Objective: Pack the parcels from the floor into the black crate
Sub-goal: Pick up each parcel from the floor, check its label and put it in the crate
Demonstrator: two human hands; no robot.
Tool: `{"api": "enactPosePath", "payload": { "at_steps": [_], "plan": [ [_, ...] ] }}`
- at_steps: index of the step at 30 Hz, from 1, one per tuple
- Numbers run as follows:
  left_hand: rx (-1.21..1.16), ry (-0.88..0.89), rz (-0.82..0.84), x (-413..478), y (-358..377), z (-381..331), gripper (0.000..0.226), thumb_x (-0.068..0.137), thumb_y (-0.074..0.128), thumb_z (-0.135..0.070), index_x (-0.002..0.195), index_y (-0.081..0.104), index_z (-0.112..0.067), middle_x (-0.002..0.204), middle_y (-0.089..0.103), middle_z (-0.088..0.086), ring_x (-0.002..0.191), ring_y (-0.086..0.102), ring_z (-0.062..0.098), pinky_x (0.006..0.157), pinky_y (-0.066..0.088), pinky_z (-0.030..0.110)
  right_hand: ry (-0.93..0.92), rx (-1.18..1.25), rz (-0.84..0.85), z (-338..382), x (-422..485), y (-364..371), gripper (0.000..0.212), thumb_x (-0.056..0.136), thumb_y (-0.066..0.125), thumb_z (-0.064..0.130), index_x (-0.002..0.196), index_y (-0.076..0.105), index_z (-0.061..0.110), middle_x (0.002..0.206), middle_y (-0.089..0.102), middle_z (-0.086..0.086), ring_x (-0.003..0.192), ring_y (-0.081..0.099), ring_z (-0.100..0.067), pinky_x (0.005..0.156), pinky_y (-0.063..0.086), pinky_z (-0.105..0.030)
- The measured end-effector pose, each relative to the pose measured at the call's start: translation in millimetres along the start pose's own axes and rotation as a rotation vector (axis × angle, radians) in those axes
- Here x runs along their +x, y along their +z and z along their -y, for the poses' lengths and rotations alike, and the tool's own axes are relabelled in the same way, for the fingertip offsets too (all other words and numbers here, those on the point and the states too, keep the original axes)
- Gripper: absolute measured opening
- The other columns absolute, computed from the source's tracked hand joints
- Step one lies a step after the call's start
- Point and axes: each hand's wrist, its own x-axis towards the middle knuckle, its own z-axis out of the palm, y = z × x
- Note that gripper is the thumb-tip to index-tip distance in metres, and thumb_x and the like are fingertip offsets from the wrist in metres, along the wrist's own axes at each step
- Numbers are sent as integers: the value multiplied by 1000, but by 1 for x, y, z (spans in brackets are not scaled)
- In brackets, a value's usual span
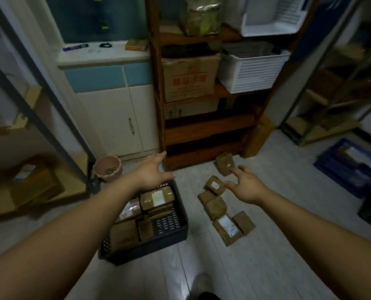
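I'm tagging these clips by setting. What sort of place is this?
Most likely a small storeroom or home packing room: a wooden shelf unit holds a cardboard box and white baskets, and brown parcels lie on the floor beside a part-filled black crate.

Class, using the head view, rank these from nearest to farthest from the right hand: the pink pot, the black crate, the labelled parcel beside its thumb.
1. Labelled parcel, on the floor just left of the right hand.
2. Black crate, farther left across the floor.
3. Pink pot, farthest left, beyond the crate.
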Motion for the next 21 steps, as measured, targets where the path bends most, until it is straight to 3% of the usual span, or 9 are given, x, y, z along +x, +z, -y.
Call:
{"api": "enactPosePath", "payload": {
  "at_steps": [8, 14, 21],
  "plan": [
    [-3, 57, 40, 5, 62, -111, 86, 85, 60, -49, 150, 7, -31, 159, 4, 3, 147, 5, 25, 118, 15, 45, 23, 69, -86, -104, -33, -51, 64, 94, 48, 47, 149, 27, 21, 158, 13, -7, 143, 20, -25, 113, 23, -36],
    [-68, -42, 63, 43, 138, -189, 85, 84, 61, -49, 150, 10, -31, 159, 3, 4, 146, 5, 25, 118, 15, 44, 19, 74, -60, -214, -36, -94, 65, 94, 48, 48, 149, 27, 20, 157, 17, -7, 142, 24, -23, 113, 23, -31],
    [-120, -86, 130, 60, 184, -221, 86, 86, 59, -49, 150, 7, -27, 159, 3, 4, 146, 9, 23, 117, 14, 37, -28, 122, 6, -268, -8, -110, 64, 94, 50, 44, 148, 29, 18, 154, 21, -7, 139, 28, -24, 112, 24, -31]
  ]
}}
